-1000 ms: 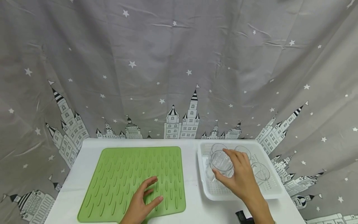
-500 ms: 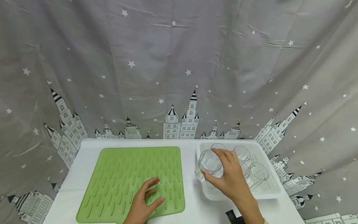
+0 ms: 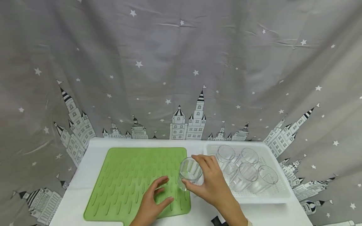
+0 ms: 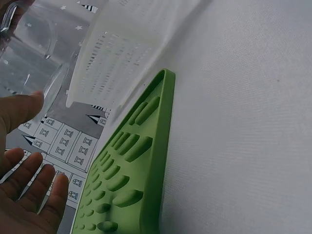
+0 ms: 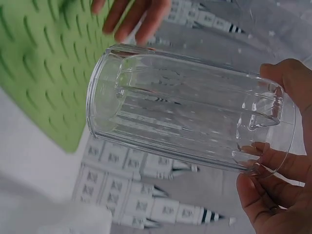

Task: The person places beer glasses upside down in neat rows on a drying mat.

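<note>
My right hand [image 3: 213, 183] holds a clear drinking glass [image 3: 190, 169] near its rim, thumb on one side and fingers on the other. In the right wrist view the glass [image 5: 180, 107] shows long facets along its wall and a thick base. It overlaps the right edge of a green ridged mat [image 3: 127, 175] in the head view. Over the mat's lower right part, my left hand [image 3: 152, 201] is held with relaxed, spread fingers and nothing in it. The left wrist view shows that hand [image 4: 29, 204] close to the glass, with its thumb and fingers apart.
A white perforated basket [image 3: 263, 199] stands to the right, with several more clear glasses [image 3: 268, 175] in it, rims up. White cloth covers the table [image 3: 196, 213]. Behind hangs a grey curtain [image 3: 158, 47] printed with castles and stars.
My right hand has carried the glass left, out of the basket and over to the mat's right edge. The left hand has hardly moved.
</note>
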Available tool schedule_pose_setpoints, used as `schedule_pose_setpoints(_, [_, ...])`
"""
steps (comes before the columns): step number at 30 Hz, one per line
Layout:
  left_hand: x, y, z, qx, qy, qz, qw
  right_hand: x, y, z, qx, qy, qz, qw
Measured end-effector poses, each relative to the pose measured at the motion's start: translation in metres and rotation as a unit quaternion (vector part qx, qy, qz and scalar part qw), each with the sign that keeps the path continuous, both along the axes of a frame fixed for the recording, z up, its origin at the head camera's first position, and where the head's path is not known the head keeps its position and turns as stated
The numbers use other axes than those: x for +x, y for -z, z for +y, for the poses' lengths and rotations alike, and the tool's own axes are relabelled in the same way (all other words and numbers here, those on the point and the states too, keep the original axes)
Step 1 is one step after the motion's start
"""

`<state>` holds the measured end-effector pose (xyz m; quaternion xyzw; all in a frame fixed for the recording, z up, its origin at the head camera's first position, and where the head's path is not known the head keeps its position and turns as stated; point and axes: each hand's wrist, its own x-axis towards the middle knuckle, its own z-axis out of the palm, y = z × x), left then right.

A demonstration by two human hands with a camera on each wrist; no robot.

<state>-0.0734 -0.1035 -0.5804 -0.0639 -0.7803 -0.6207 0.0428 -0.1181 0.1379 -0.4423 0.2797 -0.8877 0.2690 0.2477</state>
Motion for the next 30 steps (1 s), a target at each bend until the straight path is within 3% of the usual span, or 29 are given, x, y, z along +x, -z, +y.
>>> schedule_pose_setpoints(6, [-0.005, 0.002, 0.008, 0.011, -0.001, 0.006, 0.9999, 0.003, 0.009, -0.019, 0.009, -0.018, -0.021, 0.9996])
schedule_pose_setpoints(16, [-0.007, 0.006, 0.015, -0.019, -0.011, 0.003, 0.9998, 0.013, 0.022, -0.041, -0.004, -0.018, -0.034, 0.9993])
schedule_pose_setpoints(25, [-0.008, 0.008, 0.013, -0.032, -0.008, -0.008, 0.9994, 0.013, 0.026, -0.044, -0.007, -0.023, -0.003, 0.9997])
schedule_pose_setpoints(30, [-0.007, 0.007, 0.011, -0.035, -0.009, -0.016, 0.9992, 0.013, 0.025, -0.042, -0.004, -0.029, -0.01, 0.9995])
